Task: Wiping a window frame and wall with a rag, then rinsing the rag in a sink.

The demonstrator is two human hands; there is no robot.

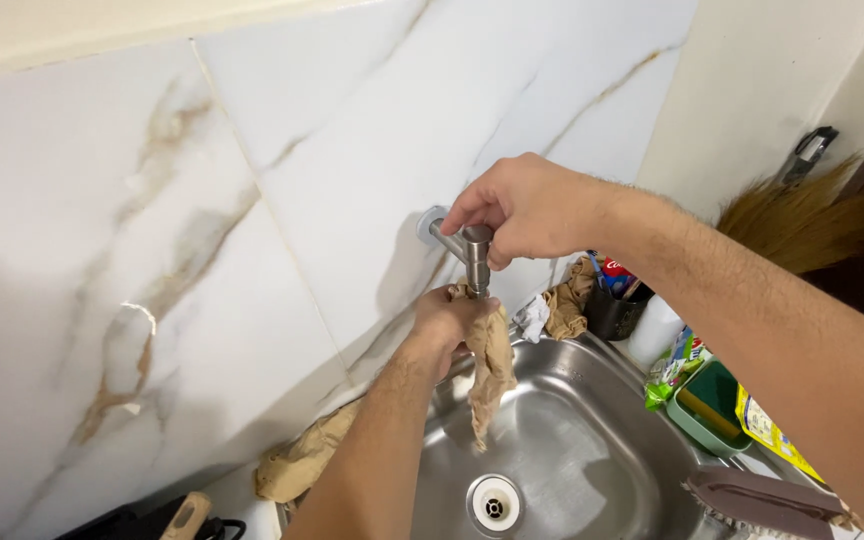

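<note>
**Cloth at the spout, fingers on the tap**

At the lower left of the frame a crumpled tan rag [302, 462] lies on the sink's edge, against the marbled wall tiles [152, 280]. My left hand [449, 325] comes up from the bottom centre and is clenched around a beige cloth [490, 370], pressing its bunched top against the spout of the wall tap [474, 252]. The rest of the cloth hangs straight down, its long axis vertical, over the steel sink [592, 440] and above the drain [494, 505]. My right hand [532, 210] reaches in from the right, fingers pinched together on the tap's top. So the tap sits directly above my left fist and just under my right fingers; both hands touch it. Farther right stand a dark cup [612, 312], a green soap tray [709, 405] and a scrubbing brush [762, 505].
</note>
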